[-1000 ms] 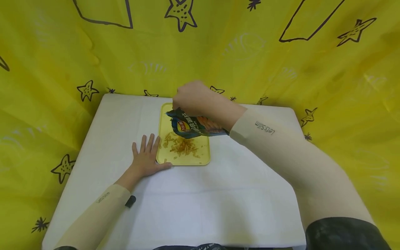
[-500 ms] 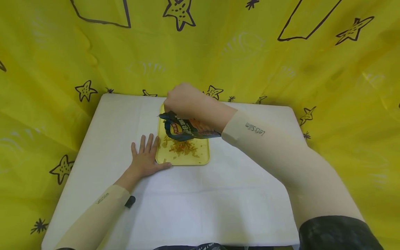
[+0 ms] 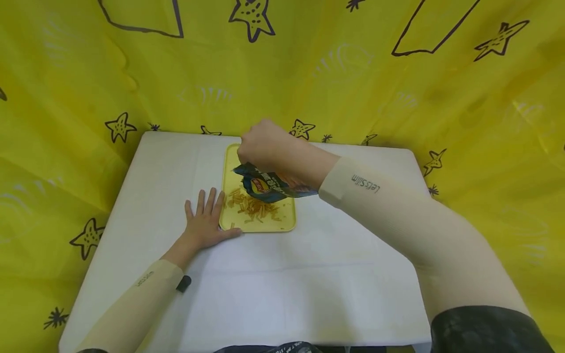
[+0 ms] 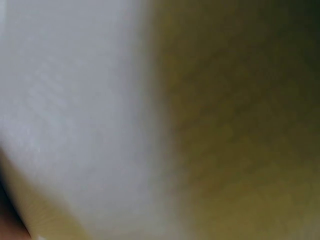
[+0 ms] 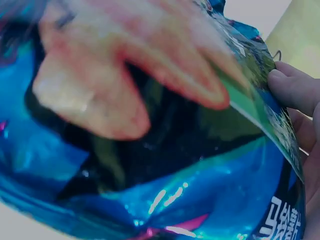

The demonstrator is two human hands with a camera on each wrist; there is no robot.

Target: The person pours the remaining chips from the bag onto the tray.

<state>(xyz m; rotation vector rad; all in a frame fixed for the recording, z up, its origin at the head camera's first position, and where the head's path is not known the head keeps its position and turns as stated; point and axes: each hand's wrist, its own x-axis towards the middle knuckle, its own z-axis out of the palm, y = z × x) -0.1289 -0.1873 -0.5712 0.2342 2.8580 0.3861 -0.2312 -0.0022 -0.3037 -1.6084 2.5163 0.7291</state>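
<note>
My right hand grips a dark blue snack bag with a red and yellow logo, tilted low over a pale yellow tray. In the right wrist view the bag fills most of the picture, and the thumb and fingers hold its far edge. Loose thin chip sticks and crumbs lie heaped on the tray beneath. My left hand lies with fingers spread at the tray's left front corner, thumb along its front rim. The left wrist view is blurred and hides that hand's fingers.
The tray lies on a white-covered table, towards its far side. A yellow curtain with star drawings hangs behind the table and at both sides.
The right hand with the bag has swung left, then slightly back right and lower. The chip sticks now look more spread towards the left. The left hand stays in place.
</note>
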